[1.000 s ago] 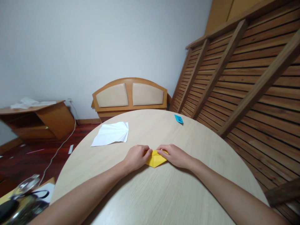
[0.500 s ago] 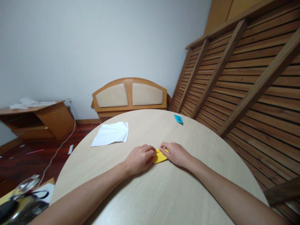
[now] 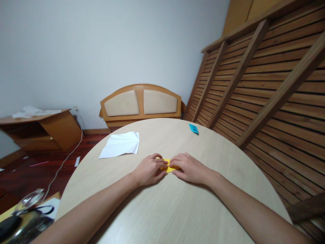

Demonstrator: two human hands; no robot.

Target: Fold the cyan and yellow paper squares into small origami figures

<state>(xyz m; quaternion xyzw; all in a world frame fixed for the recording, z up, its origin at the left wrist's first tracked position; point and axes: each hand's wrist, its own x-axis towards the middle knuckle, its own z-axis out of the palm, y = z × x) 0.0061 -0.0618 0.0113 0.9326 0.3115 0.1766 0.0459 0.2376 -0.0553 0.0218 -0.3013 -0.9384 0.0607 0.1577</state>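
Observation:
A small folded sheet of yellow paper (image 3: 168,168) lies on the round wooden table (image 3: 177,206), partly covered by my fingers. My left hand (image 3: 151,169) grips its left end, thumb at the near edge and fingers over the top. From the other side, my right hand (image 3: 187,167) holds the right end with thumb and fingers closed on it. The fingertips of both hands come close together above the middle of the paper. How the folds run underneath is hidden.
A creased white sheet (image 3: 119,145) lies at the table's left. Toward the far right edge sits a folded blue paper piece (image 3: 193,128). Beyond stand a headboard (image 3: 141,101) and, at right, a leaning slatted wooden frame (image 3: 254,84). A low cabinet (image 3: 58,132) is at left.
My right hand has shifted slightly left, its fingers now lying over the yellow paper. My left fingers have spread further across it, and less of the paper shows.

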